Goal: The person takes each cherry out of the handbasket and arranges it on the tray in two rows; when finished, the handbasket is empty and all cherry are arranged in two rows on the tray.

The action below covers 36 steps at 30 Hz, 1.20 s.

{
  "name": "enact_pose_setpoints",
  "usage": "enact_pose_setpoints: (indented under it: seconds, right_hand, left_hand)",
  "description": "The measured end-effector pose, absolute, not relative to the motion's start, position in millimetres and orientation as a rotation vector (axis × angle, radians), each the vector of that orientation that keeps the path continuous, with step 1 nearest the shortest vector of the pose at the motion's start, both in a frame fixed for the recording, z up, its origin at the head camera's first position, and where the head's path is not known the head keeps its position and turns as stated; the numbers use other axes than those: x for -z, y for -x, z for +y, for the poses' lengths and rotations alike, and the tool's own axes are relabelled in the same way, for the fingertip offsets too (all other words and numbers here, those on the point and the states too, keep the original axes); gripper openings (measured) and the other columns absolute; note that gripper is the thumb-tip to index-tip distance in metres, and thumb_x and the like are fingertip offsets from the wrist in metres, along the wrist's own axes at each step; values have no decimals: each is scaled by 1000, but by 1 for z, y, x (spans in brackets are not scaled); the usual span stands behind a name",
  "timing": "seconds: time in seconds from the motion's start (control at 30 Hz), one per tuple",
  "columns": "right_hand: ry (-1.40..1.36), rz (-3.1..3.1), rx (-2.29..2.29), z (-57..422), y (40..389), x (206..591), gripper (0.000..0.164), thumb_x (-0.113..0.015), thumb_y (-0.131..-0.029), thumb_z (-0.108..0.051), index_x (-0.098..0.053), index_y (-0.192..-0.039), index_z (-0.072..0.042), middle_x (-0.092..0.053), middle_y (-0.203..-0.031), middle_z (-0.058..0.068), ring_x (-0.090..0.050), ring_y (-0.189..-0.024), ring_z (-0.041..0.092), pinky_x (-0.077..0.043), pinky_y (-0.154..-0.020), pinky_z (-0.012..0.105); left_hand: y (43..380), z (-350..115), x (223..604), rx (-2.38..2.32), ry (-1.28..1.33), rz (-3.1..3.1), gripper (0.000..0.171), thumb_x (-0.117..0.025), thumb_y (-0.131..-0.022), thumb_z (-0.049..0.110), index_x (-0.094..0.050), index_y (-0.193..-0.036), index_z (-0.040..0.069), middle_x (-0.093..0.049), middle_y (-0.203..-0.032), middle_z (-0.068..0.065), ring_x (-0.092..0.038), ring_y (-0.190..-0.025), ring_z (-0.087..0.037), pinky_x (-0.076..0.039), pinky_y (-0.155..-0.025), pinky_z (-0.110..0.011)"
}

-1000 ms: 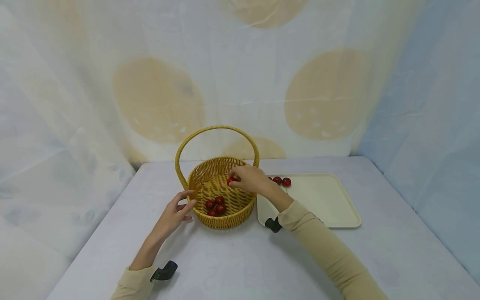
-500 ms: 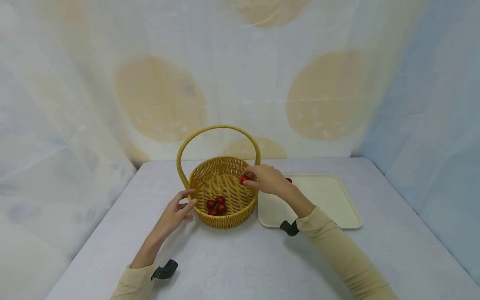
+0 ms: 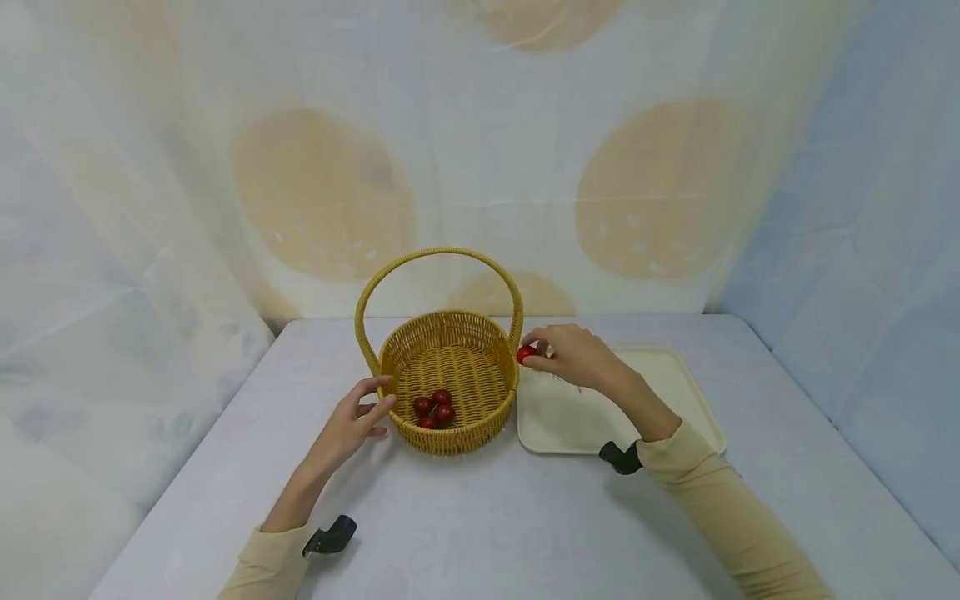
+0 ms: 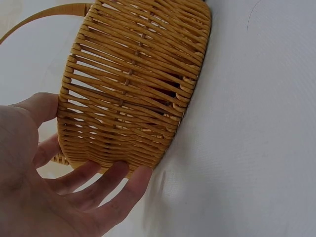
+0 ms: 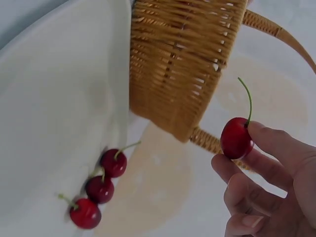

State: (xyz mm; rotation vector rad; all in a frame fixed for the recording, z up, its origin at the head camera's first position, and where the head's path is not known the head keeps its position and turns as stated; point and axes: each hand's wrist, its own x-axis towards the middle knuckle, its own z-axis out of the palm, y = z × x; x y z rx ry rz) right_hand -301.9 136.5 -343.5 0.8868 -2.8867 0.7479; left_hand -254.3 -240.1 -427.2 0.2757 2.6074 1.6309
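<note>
My right hand (image 3: pixel 583 357) pinches a red cherry (image 5: pixel 236 138) between thumb and fingers, its green stem pointing up in the right wrist view. In the head view that hand hovers over the tray's left end, just right of the woven basket (image 3: pixel 450 440). My left hand (image 3: pixel 348 429) holds the basket's left side at the rim, and in the left wrist view several fingers (image 4: pixel 116 180) lie against the wicker wall. Several cherries (image 3: pixel 435 408) lie in the front of the basket. Three more cherries (image 5: pixel 100 189) rest on the tray, mostly hidden behind my right hand in the head view.
The cream tray (image 3: pixel 562 421) lies on the white table (image 3: pixel 465 525), right of the basket. A tall arched handle (image 3: pixel 448 251) rises over the basket. Patterned cloth (image 3: pixel 480 150) hangs behind the table and at both sides.
My right hand has moved right, from above the basket's inside to above the tray's left end, still pinching the cherry. My left hand and the cherries inside the basket have stayed put.
</note>
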Motion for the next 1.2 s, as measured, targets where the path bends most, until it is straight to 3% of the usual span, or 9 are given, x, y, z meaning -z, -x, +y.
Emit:
enact_pose_setpoints:
  seconds: [0.57,0.9,1.2]
  right_hand:
    - [-723,-2956,-528,216,318,370,33,-68,-93,-28,-67,-120,-9,-72,-98,8,-65,-82,22,-49,-61,30]
    - [-735,-3017,-545,233,328,382,35,-65,-95,-28,-66,-123,-6,-73,-103,12,-67,-88,26,-53,-64,36]
    - [-737,-3038,-567,242,347,396,34,-67,-94,-26,-67,-120,-4,-73,-102,16,-68,-87,28,-53,-65,38]
  left_hand:
    - [255,-243,424,-1613,-302,2627,57,-57,-98,42,-41,-145,14,-38,-149,-19,-54,-126,-42,-60,-83,-44]
    - [249,-237,415,-1609,-267,2613,50,-55,-101,30,-40,-145,12,-35,-151,-22,-52,-127,-45,-58,-86,-50]
    - [236,-229,397,-1631,-276,2573,48,-56,-101,29,-41,-143,11,-34,-151,-25,-51,-128,-46,-57,-88,-51]
